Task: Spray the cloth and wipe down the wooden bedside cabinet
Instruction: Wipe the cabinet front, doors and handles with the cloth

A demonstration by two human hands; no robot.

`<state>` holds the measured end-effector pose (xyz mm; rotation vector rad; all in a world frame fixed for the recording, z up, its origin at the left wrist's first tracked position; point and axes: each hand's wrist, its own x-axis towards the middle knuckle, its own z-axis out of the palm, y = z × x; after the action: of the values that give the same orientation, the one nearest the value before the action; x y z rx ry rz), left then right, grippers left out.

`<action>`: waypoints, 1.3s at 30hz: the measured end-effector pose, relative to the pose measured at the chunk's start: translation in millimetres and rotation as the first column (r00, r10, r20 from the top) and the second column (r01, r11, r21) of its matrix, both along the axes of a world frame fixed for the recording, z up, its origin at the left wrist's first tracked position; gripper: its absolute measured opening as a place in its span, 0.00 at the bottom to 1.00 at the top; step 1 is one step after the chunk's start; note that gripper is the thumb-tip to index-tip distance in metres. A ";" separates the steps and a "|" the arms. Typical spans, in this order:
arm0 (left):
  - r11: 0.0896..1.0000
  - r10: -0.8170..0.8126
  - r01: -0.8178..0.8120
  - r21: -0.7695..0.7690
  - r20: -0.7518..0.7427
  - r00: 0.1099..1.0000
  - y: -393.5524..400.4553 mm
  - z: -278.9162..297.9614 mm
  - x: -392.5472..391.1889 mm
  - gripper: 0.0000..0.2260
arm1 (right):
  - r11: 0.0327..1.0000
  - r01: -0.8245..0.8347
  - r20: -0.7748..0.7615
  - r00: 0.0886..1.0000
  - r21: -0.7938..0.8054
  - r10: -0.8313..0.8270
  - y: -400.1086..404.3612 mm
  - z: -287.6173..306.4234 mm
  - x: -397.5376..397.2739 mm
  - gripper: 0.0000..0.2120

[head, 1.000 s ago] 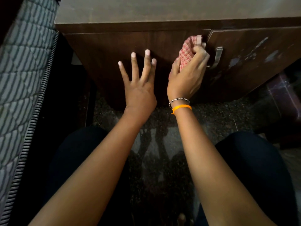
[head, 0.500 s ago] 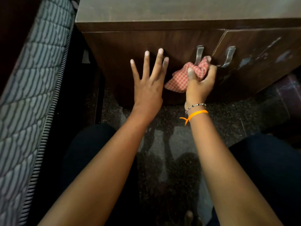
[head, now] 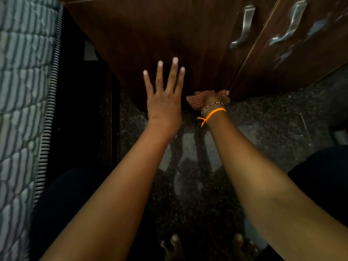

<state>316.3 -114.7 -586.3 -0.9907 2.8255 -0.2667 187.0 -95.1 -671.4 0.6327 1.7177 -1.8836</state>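
Fingers point(head: 170, 76) of left hand point(head: 163, 102) splayed; right hand point(head: 214, 97) grasping crumpled red-checked cloth point(head: 197, 99).

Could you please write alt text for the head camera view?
The right hand presses a red checked cloth against the bottom edge of a dark wooden cabinet door, while the left hand rests flat, fingers spread, on it. A striped mattress lies left.

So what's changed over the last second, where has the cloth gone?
The right hand has carried the cloth down the left door, from up by the handles to the door's bottom edge near the floor. The view has also tipped down, so the cabinet top is out of frame. Unchanged: the cloth stays gripped, and the left hand stays spread flat on the door.
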 end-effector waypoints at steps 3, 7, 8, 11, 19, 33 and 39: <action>1.000 0.009 -0.010 0.028 0.028 1.000 -0.7 -8.6 -8.9 0.41 | 0.998 0.059 0.071 0.996 0.018 -0.060 -1.9 -27.6 -5.5 0.17; 0.999 0.024 -0.026 0.035 0.054 0.998 -1.2 -8.7 -11.8 0.41 | 0.994 0.108 0.053 0.993 -0.027 -0.107 -7.5 -60.8 -17.3 0.22; 0.999 0.022 -0.024 0.034 0.059 0.998 -2.0 -8.0 -11.9 0.40 | 0.992 0.129 0.012 0.992 -0.003 -0.129 -4.2 -32.5 -10.8 0.22; 0.999 0.024 -0.026 0.031 0.073 0.997 -4.0 -8.3 -13.0 0.38 | 0.973 0.193 -0.271 0.950 0.124 -0.153 1.1 18.0 -6.2 0.21; 0.998 0.063 -0.064 0.017 0.043 0.997 3.2 -13.4 -22.7 0.30 | 0.938 0.327 -0.813 0.573 0.113 -0.102 -2.1 62.4 2.2 0.22; 0.997 0.048 -0.055 0.062 0.106 0.993 -2.3 -3.6 -15.5 0.38 | 0.994 0.097 -0.064 0.993 -0.058 -0.101 11.7 -66.4 -21.0 0.13; 0.995 0.061 -0.070 0.069 0.120 0.991 3.3 -1.3 -20.3 0.37 | 0.980 0.199 -0.522 0.836 0.000 -0.170 12.9 23.4 -7.7 0.15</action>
<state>296.0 -111.4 -587.6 -1.0153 2.6715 -0.2055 179.3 -82.1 -648.0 0.3258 2.1071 -2.3066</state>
